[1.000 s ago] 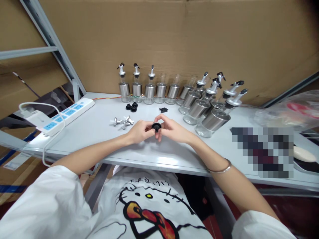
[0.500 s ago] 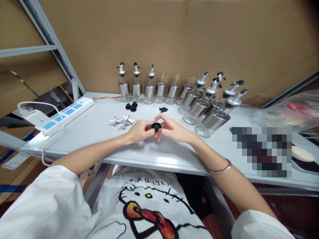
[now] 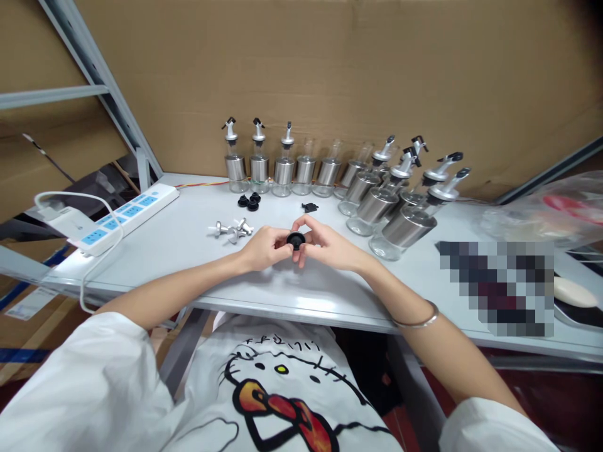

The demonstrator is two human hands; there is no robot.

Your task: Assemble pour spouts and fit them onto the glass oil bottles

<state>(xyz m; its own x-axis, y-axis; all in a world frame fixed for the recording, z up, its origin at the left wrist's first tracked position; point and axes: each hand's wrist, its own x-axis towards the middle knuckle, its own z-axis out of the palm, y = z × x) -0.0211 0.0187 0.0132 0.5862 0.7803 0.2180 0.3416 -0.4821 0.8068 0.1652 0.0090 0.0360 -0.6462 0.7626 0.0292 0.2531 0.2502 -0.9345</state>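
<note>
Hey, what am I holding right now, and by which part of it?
A round black piece, held by opposite sides of its outer edge, between the left grip and the right grip.

Head camera looks forward, down at hands (image 3: 264, 248)

Grey table (image 3: 339, 292), backed by upright cardboard sheet (image 3: 301, 63). Left: metal frame (image 3: 85, 56) with crossbar; white power strip (image 3: 127, 215), blue sockets, set obliquely on tabletop; adapter (image 3: 70, 225) at near end; white cable (image 3: 81, 290) looping over strip, hanging past table edge. Red-yellow wires (image 3: 202, 184) along rear. Below left: carton (image 3: 51, 333), white label, blue tape. Right: clear plastic bag (image 3: 527, 204), red patch within; pixelated item (image 3: 499, 289), identity hidden; pale oval object (image 3: 575, 292) beside it.
</note>
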